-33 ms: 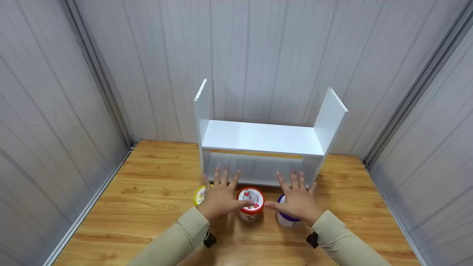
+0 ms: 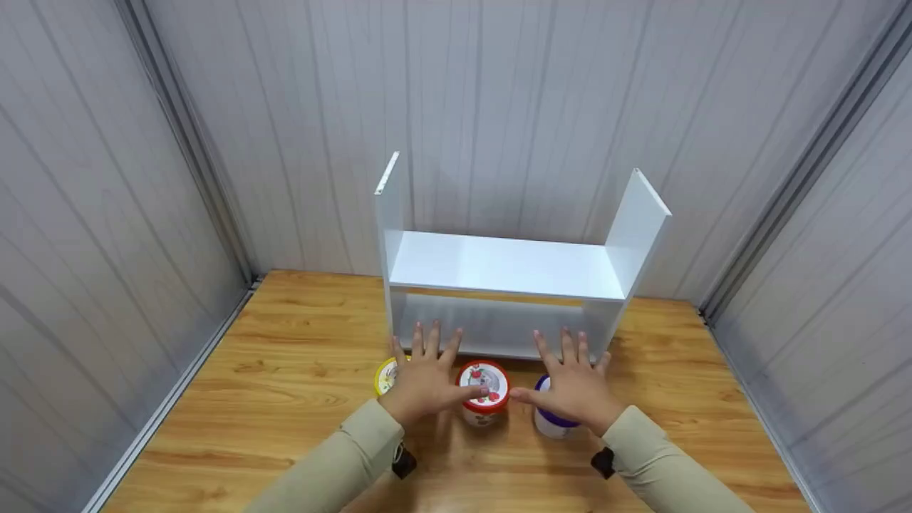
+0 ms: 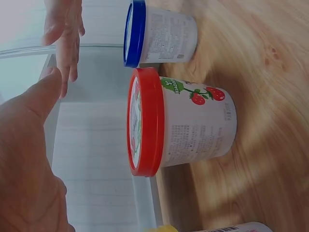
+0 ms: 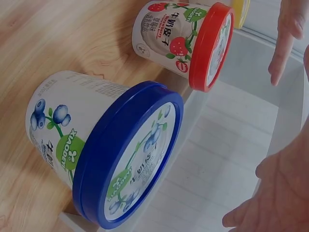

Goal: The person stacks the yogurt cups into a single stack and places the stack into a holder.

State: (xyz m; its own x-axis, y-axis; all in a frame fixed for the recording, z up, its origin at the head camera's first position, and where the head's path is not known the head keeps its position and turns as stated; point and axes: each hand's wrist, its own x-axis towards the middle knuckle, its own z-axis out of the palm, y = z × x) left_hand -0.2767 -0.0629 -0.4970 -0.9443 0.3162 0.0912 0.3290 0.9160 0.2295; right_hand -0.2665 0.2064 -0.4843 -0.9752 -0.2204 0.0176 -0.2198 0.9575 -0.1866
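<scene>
Both hands hover palm-down with fingers spread over three lidded tubs on the wooden table. My left hand (image 2: pixel 426 381) is above and between the yellow-lidded tub (image 2: pixel 385 375), which it partly hides, and the red-lidded strawberry tub (image 2: pixel 484 385). Over the blue-lidded blueberry tub (image 2: pixel 553 425) is my right hand (image 2: pixel 576 390), covering part of its lid. In the left wrist view the red-lidded tub (image 3: pixel 193 121) stands upright, apart from the left hand (image 3: pixel 29 159). The right wrist view shows the blue-lidded tub (image 4: pixel 104 150) close up, apart from the right hand (image 4: pixel 275 198). Neither hand holds anything.
Just behind the tubs stands a white two-level shelf (image 2: pixel 506 263) with tall side panels. The wooden tabletop (image 2: pixel 299 356) extends to both sides. Pale panelled walls (image 2: pixel 499 107) enclose the back and sides, with metal edging (image 2: pixel 171 399) along the table's left side.
</scene>
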